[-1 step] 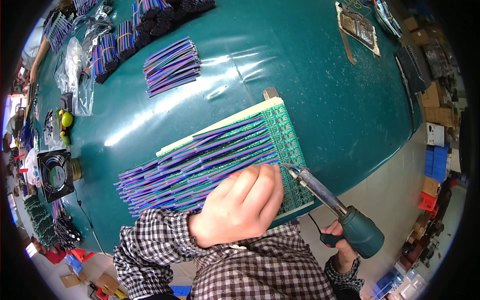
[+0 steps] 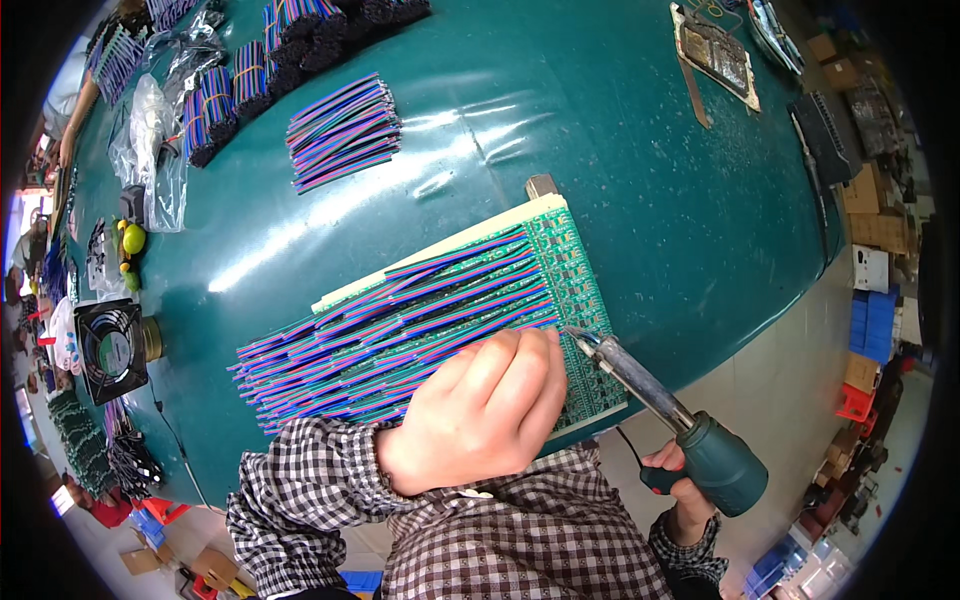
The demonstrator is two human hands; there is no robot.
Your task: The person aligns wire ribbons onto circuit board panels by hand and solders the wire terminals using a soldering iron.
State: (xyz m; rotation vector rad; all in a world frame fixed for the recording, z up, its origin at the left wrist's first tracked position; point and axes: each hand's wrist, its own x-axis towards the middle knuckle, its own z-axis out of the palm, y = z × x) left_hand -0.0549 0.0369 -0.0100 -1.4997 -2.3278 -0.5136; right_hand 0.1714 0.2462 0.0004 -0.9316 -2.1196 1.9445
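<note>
A green circuit board panel (image 2: 575, 290) lies slanted on the table, with rows of small parts along its right side. Several flat multicoloured ribbon wires (image 2: 400, 318) run leftward across it. Over the near part of the wires is my left hand (image 2: 485, 405), its fingers closed in a pinch on a ribbon wire end at the board; the fingertips partly hide it. My right hand (image 2: 680, 490) grips a gun-shaped soldering iron (image 2: 725, 465) with a dark green body. Its metal tip meets the board just right of my left fingertips.
Past the panel lies a loose pile of ribbon wires (image 2: 345, 133); tied bundles (image 2: 210, 110) sit far left beside clear plastic bags (image 2: 150, 140). A small black fan (image 2: 110, 350) stands at the left edge. A wooden block (image 2: 541, 187) touches the panel's far corner. A stained tray (image 2: 718, 55) rests far right.
</note>
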